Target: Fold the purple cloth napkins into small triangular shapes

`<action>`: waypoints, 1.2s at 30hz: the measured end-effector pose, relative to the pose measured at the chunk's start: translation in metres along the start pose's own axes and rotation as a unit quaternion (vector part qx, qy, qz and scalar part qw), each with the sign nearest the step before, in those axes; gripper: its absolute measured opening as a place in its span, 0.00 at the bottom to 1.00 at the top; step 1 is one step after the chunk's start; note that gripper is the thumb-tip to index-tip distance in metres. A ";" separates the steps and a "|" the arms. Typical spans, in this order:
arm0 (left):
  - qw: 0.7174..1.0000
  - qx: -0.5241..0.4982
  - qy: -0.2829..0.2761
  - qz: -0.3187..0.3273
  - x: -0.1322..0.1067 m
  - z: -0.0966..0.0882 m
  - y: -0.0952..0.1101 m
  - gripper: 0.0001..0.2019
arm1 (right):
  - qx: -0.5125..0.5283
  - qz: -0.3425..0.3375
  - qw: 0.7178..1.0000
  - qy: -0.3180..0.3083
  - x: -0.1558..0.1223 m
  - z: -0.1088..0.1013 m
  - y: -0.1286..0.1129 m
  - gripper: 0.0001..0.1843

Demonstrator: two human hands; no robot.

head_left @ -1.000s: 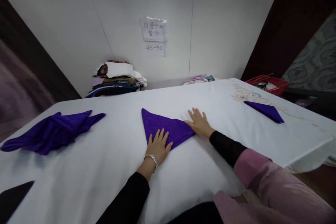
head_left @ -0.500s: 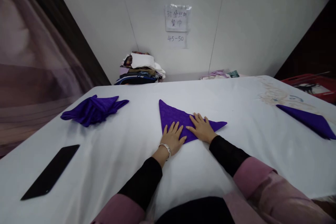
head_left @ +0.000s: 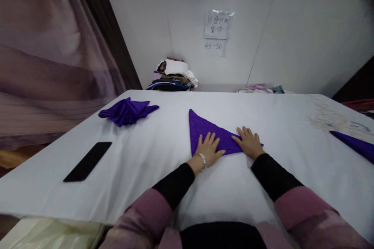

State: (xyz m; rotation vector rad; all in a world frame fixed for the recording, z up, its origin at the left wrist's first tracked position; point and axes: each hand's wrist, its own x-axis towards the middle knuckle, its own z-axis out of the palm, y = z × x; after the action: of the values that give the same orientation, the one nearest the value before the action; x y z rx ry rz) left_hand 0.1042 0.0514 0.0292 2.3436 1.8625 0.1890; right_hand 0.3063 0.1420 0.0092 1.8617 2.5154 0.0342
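A purple cloth napkin [head_left: 204, 131], folded into a triangle, lies flat on the white-covered table [head_left: 163, 190] in front of me. My left hand [head_left: 208, 149] rests with spread fingers on the napkin's near edge, a silver bracelet [head_left: 202, 158] round its wrist. Over the right part of the same napkin lies my right hand [head_left: 248, 142], flat and open. It covers most of that corner, and only a small tip shows beyond it.
Bunched purple cloth [head_left: 127, 112] lies at the back left, with a black phone-like slab [head_left: 88, 162] nearer me. Another folded purple cloth [head_left: 355, 146] is at the right edge. Stacked clothes [head_left: 173, 76] stand behind the table; a written paper sign [head_left: 216, 27] hangs on the wall.
My right hand has slid right along the napkin toward its right corner. My left hand stays on the near edge. The camera view has turned a little to the left.
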 end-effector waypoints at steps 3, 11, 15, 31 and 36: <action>0.997 -0.007 0.036 0.062 0.017 0.005 0.042 0.31 | -0.030 -0.014 0.999 0.012 -0.002 0.001 0.002 0.31; 0.998 -0.039 0.047 -0.005 0.037 0.022 0.043 0.37 | -0.071 -0.073 0.994 0.023 -0.001 0.007 0.010 0.27; 0.998 -0.027 0.042 -0.042 0.015 0.019 0.015 0.41 | -0.060 -0.067 0.996 0.026 0.000 0.008 0.010 0.28; 0.992 -0.020 -0.007 -0.128 -0.054 -0.001 -0.040 0.43 | -0.017 -0.022 0.999 0.035 0.001 0.009 0.005 0.34; 0.989 -0.028 -0.020 -0.142 -0.042 -0.012 -0.045 0.44 | -0.021 -0.036 0.998 0.037 0.000 0.008 0.004 0.32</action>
State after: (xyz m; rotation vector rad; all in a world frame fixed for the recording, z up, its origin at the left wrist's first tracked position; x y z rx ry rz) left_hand 0.0498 0.0207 0.0321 2.0012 2.1137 0.1581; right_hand 0.3107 0.1436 0.0011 1.7859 2.6056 0.1576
